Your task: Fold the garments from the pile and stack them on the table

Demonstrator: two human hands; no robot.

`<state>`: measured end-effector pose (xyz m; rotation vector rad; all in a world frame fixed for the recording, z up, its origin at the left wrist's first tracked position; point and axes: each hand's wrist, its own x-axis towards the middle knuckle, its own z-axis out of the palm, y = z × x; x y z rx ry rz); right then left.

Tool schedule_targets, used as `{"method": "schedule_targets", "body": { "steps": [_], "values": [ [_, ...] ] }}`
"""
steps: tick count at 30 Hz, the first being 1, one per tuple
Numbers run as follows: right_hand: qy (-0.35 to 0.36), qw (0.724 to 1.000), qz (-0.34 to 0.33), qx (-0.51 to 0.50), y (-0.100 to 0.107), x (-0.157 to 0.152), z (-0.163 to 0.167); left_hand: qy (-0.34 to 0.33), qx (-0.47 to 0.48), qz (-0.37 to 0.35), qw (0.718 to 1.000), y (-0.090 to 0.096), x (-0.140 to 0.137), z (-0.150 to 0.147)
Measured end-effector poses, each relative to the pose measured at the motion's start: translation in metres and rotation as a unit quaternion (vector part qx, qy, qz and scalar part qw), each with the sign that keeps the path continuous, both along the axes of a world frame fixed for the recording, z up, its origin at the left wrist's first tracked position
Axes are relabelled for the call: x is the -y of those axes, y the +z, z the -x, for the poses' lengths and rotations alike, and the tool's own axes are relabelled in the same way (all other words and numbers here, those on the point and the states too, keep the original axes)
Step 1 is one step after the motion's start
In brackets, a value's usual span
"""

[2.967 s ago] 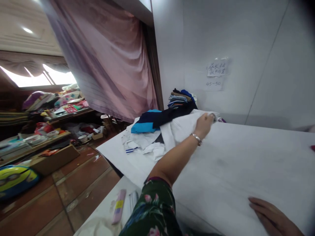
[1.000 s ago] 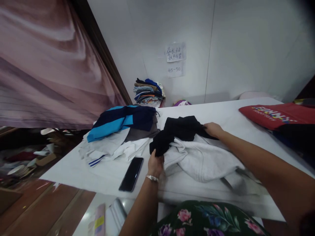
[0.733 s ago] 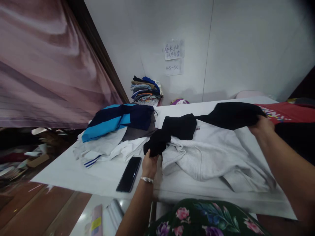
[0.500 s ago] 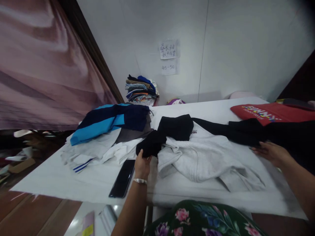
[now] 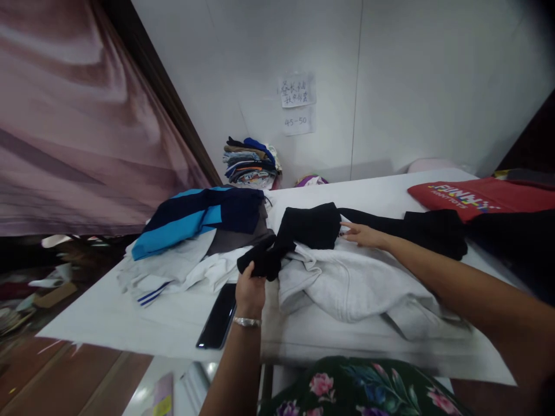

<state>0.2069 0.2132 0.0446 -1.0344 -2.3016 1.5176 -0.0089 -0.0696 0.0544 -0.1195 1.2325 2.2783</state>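
Observation:
A black long-sleeved garment [image 5: 309,226] lies across the table, partly over a light grey garment [image 5: 355,289]. My left hand [image 5: 250,292] is closed round the black garment's near left end, thumb on top of the bunched cloth. My right hand [image 5: 363,235] reaches across the grey garment, fingers stretched out and apart. Its fingertips are at the right edge of the black garment's folded middle; whether they touch it I cannot tell. A further black stretch [image 5: 433,231] runs out to the right behind my right forearm.
A phone [image 5: 218,315] lies beside my left wrist. White clothes [image 5: 169,268] and a blue-and-navy garment [image 5: 199,216] are at the left, a red garment [image 5: 485,196] at the far right. Folded clothes [image 5: 251,162] are stacked by the wall [image 5: 407,86]. The white tabletop [image 5: 130,329] ends near me.
My right hand has let go of the black cloth at the right and moved left to the garment's folded middle. My left hand keeps its grip, its bunched cloth slightly shifted.

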Motion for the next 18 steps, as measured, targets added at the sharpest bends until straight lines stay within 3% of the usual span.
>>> {"method": "schedule_targets", "body": {
  "steps": [3,6,8,11,13,15,17,18],
  "values": [
    [0.044,0.995,0.024,0.081,-0.007,0.003,0.043,0.01,-0.04,0.042,0.998,-0.011,0.012,-0.003],
    [0.049,0.995,0.043,0.079,-0.007,-0.002,0.073,-0.01,-0.051,0.067,0.996,-0.019,0.022,-0.008],
    [0.03,0.998,0.044,0.037,0.007,-0.012,0.091,-0.031,-0.047,0.076,0.996,-0.02,0.025,-0.012],
    [-0.029,0.994,0.015,-0.102,0.047,-0.044,0.111,-0.045,-0.043,0.088,0.994,-0.019,0.025,-0.016],
    [-0.084,0.975,-0.007,-0.204,0.073,-0.069,0.118,-0.043,-0.042,0.1,0.993,-0.019,0.024,-0.017],
    [-0.126,0.951,-0.029,-0.28,0.085,-0.089,0.116,-0.056,-0.032,0.109,0.992,-0.02,0.024,-0.017],
    [-0.119,0.957,-0.083,-0.251,0.078,-0.101,0.105,-0.094,-0.012,0.12,0.988,-0.022,0.023,-0.018],
    [-0.1,0.969,-0.126,-0.187,0.068,-0.103,0.095,-0.114,-0.003,0.126,0.985,-0.023,0.023,-0.019]
  ]
}}
